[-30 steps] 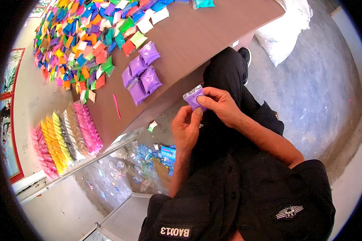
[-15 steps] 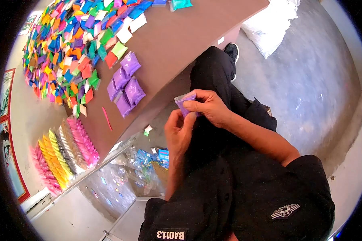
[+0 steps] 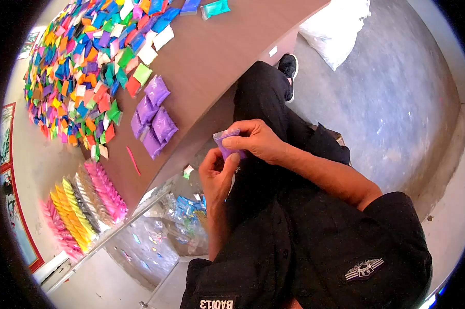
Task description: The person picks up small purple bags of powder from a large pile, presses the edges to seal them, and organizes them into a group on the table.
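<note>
A small clear zip bag with purple contents is held between my two hands, above my lap and off the table edge. My right hand pinches its upper part between thumb and fingers. Lower down, my left hand grips the bag's bottom corner, its thumb pressed against it. On the table, several purple bags lie grouped close to the near edge, left of my hands.
The brown table carries a large pile of small coloured bags. A thin pink strip lies near rows of packed coloured bags. A white sack stands on the floor. Plastic scraps lie below the table.
The whole view has shifted slightly, with my hands and the bag appearing a little lower and further left. Both hands keep their hold on the purple bag.
</note>
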Available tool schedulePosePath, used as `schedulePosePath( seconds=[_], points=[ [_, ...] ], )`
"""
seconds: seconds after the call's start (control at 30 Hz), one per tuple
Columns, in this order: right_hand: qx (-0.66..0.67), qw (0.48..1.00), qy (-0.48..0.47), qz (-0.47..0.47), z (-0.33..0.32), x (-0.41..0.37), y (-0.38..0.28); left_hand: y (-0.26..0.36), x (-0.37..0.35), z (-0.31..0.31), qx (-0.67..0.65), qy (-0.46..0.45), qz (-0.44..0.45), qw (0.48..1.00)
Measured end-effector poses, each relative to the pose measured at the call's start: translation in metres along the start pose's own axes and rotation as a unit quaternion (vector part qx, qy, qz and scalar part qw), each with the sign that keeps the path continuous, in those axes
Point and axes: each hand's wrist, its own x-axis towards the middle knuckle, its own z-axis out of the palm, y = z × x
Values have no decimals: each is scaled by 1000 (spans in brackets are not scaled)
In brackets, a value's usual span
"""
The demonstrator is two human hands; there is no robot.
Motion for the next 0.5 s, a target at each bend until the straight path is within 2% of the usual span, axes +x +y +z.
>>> schedulePosePath(
  seconds=[0.17, 0.27, 0.43, 0.5],
  points=[
    [11, 1000, 3, -12, 0, 3, 2, 2, 2, 6, -4, 30, 0, 1000],
    [-16, 999, 1, 28, 3, 1, -13, 2, 5, -1, 6, 28, 2, 1000],
    [-61, 998, -21, 15, 0, 2, -9, 0, 3, -12, 87, -23, 27, 996],
    [-58, 998, -24, 15, 0, 2, -8, 2, 1, -11, 71, -18, 18, 997]
  ],
)
